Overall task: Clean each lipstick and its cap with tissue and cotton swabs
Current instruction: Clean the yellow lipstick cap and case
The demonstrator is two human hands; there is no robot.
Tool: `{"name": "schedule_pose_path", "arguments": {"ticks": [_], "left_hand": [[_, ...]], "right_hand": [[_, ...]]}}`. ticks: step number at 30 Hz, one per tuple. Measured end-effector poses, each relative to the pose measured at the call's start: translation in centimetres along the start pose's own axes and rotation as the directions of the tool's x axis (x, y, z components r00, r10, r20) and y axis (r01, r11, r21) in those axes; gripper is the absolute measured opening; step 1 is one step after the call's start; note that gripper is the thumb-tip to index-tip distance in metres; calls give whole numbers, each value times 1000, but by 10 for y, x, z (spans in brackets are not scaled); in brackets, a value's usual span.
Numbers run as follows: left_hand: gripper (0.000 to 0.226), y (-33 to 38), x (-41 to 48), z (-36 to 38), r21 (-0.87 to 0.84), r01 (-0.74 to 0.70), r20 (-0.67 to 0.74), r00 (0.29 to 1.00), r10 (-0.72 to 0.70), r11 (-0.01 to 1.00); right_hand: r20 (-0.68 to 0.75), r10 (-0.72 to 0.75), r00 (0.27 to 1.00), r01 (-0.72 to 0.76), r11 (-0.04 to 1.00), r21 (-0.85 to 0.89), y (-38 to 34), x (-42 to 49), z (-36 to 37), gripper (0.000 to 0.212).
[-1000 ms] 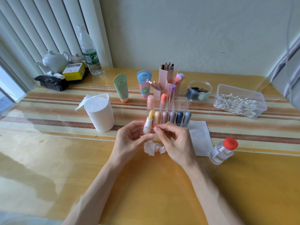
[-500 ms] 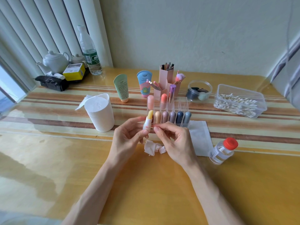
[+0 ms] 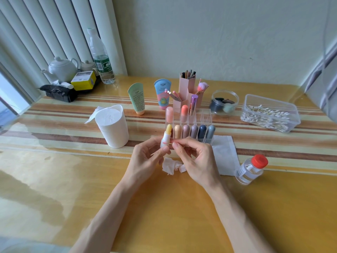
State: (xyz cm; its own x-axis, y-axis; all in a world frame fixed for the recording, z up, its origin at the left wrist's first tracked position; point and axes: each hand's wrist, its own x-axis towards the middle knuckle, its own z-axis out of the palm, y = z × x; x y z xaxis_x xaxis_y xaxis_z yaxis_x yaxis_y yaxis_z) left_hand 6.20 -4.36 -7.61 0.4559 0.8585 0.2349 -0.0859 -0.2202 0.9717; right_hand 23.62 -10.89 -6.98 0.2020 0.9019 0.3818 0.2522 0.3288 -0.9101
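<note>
The left hand (image 3: pixel 147 157) is gripping the white lipstick with a yellow rounded tip (image 3: pixel 166 137) between thumb and curled fingers, above the yellow table and just in front of the clear acrylic organizer (image 3: pixel 206 115). Its long axis is standing almost upright, with the yellow tip pointing up and leaning a little to the right; the lower end is hiding inside the fingers. The right hand (image 3: pixel 197 161) is bringing thumb and forefinger together beside the white body, and I cannot tell if they are pinching anything. The organizer is holding capsule-shaped lipsticks in two rows. The clear plastic box (image 3: pixel 269 114) is holding cotton swabs. A crumpled white tissue (image 3: pixel 171 166) is lying partly hidden under the hands
</note>
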Motion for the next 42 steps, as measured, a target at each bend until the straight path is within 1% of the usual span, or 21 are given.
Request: {"name": "schedule_pose_path", "arguments": {"ticks": [3, 5, 7, 8, 11, 14, 16, 19, 22, 24, 27, 29, 32, 35, 38, 40, 42], "left_hand": [[27, 0, 0, -1, -15, -9, 13, 1000, 10, 1000], [29, 1, -1, -1, -15, -15, -31, 999, 14, 1000], [36, 3, -1, -1, -59, -12, -94, 996, 7, 998], [35, 2, -1, -1, -76, -12, -109, 994, 4, 997], [27, 2, -1, 0, -57, -26, -76, 997, 21, 998], [33, 2, 0, 1, -15, -31, -43, 999, 30, 999], [32, 2, 1, 1, 1, -25, -46, 999, 25, 1000], [26, 2, 0, 1, -8, -16, -47, 999, 16, 1000], [23, 4, -1, 1, -3, -15, 2, 1000, 15, 1000], [23, 5, -1, 1, -36, -1, 27, 1000, 2, 999], [30, 5, -2, 1, -80, 10, -35, 999, -13, 997], [29, 5, -2, 1, -110, 20, -82, 996, -29, 994], [20, 5, -1, 1, -125, 47, -57, 997, -54, 991], [27, 7, -2, 3, -104, 36, -4, 999, -36, 994], [31, 7, -1, 3, -47, 22, -16, 1000, -23, 999], [27, 7, -1, 3, -55, 35, -32, 999, -36, 998], [23, 7, -2, 3, -62, 49, -13, 999, -50, 997]], "right_hand": [[0, 1, 1000, -1, 1000, -1, 0, 0, 0, 17], [-3, 8, 1000, -8, 1000, -3, 1, 0, 0, 17], [-9, 9, 1000, -9, 1000, -6, 2, 0, 0, 17], [-11, 6, 1000, -6, 1000, -9, 2, 0, 0, 17], [-21, 0, 1000, 0, 1000, -16, 2, 0, -1, 17], [-19, 3, 1000, -3, 1000, -24, 3, 0, 0, 17], [2, 0, 1000, 0, 1000, -20, 3, -1, 2, 17], [12, -3, 1000, 3, 1000, -4, 1, -2, 3, 16], [4, -3, 1000, 3, 1000, -27, 2, -1, 2, 18], [3, 2, 1000, -2, 999, -38, 3, -1, 2, 18], [-9, 6, 1000, -6, 999, -43, 4, -1, 1, 18], [-16, 2, 1000, -3, 999, -49, 3, -1, 1, 17], [-26, 4, 1000, -6, 999, -51, 3, 0, 0, 16], [-32, -8, 999, 6, 998, -57, 3, 0, -1, 16], [-14, -3, 1000, 3, 998, -61, 2, -1, 2, 16], [2, 3, 1000, -2, 999, -52, 2, -1, 3, 16], [4, 7, 1000, -7, 999, -42, 1, -1, 2, 17]]}}
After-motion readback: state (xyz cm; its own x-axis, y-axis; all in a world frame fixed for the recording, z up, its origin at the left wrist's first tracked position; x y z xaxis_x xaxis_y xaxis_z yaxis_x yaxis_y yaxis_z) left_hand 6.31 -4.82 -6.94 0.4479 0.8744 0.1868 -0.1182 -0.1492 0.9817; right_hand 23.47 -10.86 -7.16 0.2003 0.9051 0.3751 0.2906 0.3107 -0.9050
